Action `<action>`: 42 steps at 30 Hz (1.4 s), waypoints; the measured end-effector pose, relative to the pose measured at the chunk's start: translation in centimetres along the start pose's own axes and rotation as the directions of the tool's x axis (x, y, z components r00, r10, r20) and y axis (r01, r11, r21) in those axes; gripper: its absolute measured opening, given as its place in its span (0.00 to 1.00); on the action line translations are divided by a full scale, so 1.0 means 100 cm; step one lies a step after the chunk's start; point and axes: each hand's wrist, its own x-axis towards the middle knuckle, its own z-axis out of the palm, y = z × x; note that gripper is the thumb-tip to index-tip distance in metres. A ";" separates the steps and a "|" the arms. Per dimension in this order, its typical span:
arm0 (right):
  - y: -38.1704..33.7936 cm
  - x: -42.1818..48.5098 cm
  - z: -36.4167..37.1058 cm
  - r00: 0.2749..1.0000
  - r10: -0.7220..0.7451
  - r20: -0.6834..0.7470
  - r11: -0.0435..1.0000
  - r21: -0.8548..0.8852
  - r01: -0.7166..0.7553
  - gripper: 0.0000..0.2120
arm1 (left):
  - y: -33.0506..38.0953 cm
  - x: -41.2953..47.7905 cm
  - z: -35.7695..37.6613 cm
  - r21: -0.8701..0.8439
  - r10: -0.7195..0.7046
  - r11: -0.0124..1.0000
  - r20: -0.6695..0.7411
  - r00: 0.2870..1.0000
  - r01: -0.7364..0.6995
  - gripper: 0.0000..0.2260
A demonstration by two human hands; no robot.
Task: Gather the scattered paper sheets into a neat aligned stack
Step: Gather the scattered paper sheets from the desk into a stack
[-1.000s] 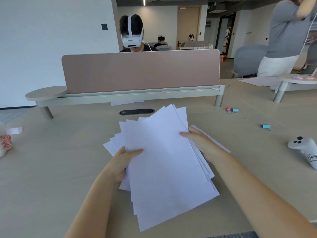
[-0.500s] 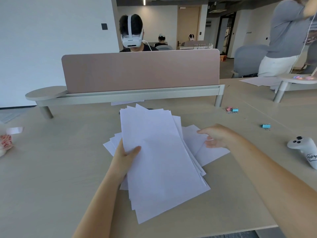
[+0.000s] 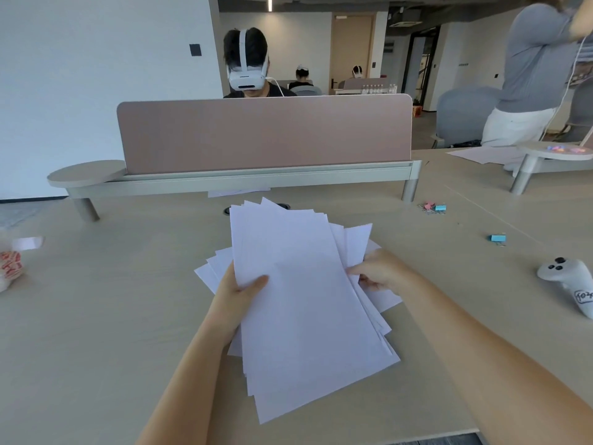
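Two hands are sharing the work: the left hand (image 3: 239,292) is gripping the fanned paper sheets (image 3: 305,309) at their left edge, thumb lying on top and fingers hidden beneath, while a few corners are poking out below and to the left of it. Just right of that bundle, the right hand (image 3: 382,273) is pinching a loose sheet (image 3: 357,240) whose corner is rising beyond its knuckles, with more white paper lying flat under the wrist. Doing this step well, I judge, is calling for the pinched sheet to be slid squarely onto the held ones, the stragglers to be swept in, and the lot to be tapped on edge with a light grip so the edges are settling flush. Far to the left of the left hand a red-printed packet (image 3: 9,268) is sitting on the pale wooden desk (image 3: 112,316). Beyond both hands a pink divider panel (image 3: 263,133) is standing, and a person in a white headset (image 3: 247,65) is sitting behind it. Right of the right hand, coloured binder clips (image 3: 433,207) and a white controller (image 3: 568,277) are lying well apart, and another person (image 3: 532,75) is standing beyond them.
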 end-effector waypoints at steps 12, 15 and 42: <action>0.010 -0.003 -0.038 0.933 -0.223 0.284 0.925 0.362 0.111 0.13 | 0.005 0.003 0.001 -0.072 -0.037 0.997 -0.071 0.997 0.032 0.13; -0.005 0.000 -0.032 0.908 -0.248 0.339 0.943 0.300 0.145 0.15 | 0.006 0.002 0.002 -0.176 -0.054 0.983 -0.002 0.999 0.053 0.16; -0.007 0.013 -0.010 0.968 0.220 0.122 0.769 0.589 -0.249 0.11 | 0.003 -0.004 -0.001 -0.150 -0.009 0.989 -0.023 1.000 0.005 0.19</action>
